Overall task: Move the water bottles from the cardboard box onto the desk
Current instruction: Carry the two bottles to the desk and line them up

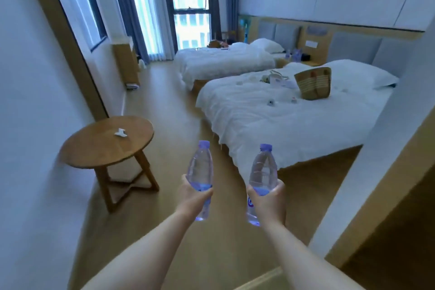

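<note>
STEP: carrying, box already left | GRIP: left hand [196,195] wraps left bottle [200,172]; right hand [267,198] wraps right bottle [262,172], both upright, mid-air over floor | NEXT: likely find the desk, stand both down | HIDDEN: box not in view; desk unclear, only round table [103,141] left; labels part-covered

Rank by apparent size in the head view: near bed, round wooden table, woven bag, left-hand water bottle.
1. near bed
2. round wooden table
3 and 4 unsure: the left-hand water bottle and woven bag cover similar area, and the bottle is much nearer the camera.
</note>
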A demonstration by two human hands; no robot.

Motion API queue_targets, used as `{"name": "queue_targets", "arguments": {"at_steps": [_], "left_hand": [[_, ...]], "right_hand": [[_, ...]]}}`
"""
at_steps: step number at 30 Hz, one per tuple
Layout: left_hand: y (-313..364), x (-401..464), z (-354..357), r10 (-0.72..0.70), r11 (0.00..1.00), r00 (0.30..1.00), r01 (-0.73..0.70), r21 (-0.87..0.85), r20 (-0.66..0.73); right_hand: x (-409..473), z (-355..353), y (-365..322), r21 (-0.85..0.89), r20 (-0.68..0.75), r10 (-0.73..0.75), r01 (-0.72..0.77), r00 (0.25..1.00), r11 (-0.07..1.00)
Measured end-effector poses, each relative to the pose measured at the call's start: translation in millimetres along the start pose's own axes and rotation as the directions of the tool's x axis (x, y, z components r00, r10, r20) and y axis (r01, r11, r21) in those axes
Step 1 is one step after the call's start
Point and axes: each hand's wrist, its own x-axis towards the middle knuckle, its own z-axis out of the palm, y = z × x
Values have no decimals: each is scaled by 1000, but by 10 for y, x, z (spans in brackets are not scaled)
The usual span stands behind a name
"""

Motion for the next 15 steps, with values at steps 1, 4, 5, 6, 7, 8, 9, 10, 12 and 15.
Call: {"name": "queue_targets", "arguments": {"at_steps": [1, 4, 5, 6, 7, 8, 9, 10, 12, 15], "left_hand": [[19, 127, -224, 10, 1000, 1000, -9, 3, -20], [47, 479, -868, 26, 999, 996, -23, 38, -83], [59, 593, -1058, 26, 999, 994, -22, 39, -103], [69, 706, -1220, 23, 999, 992, -19, 35, -123], [79, 818, -1367, 27, 999, 989, -22, 34, -146], [93, 929, -1495, 32, 999, 984, -27, 30, -174], [109, 1033, -1605, 34, 999, 978, -31, 18, -207], [127, 1134, -1698, 28, 1000, 971, -28, 0, -239], [159, 1309, -1849, 9, 999, 958, -19, -34, -287], [202, 1578, -1995, 12, 997, 941, -37, -67, -338]], "right_hand": [[-11, 208, -163, 10, 28, -26, 26, 999, 1000], [-84, 780, -643, 7, 83, -83, 83, 993, 997], [-108, 942, -785, 10, 98, -104, 103, 990, 995], [-122, 1078, -907, 7, 116, -126, 126, 985, 992], [-136, 1201, -1025, -11, 136, -146, 149, 980, 989], [-140, 1323, -1136, -39, 152, -164, 172, 975, 984], [-136, 1440, -1242, -59, 166, -186, 198, 968, 978], [-111, 1570, -1336, -58, 174, -209, 222, 962, 973], [-69, 1821, -1522, -24, 176, -239, 247, 955, 969], [67, 2199, -1744, 10, 180, -284, 287, 942, 958]]}}
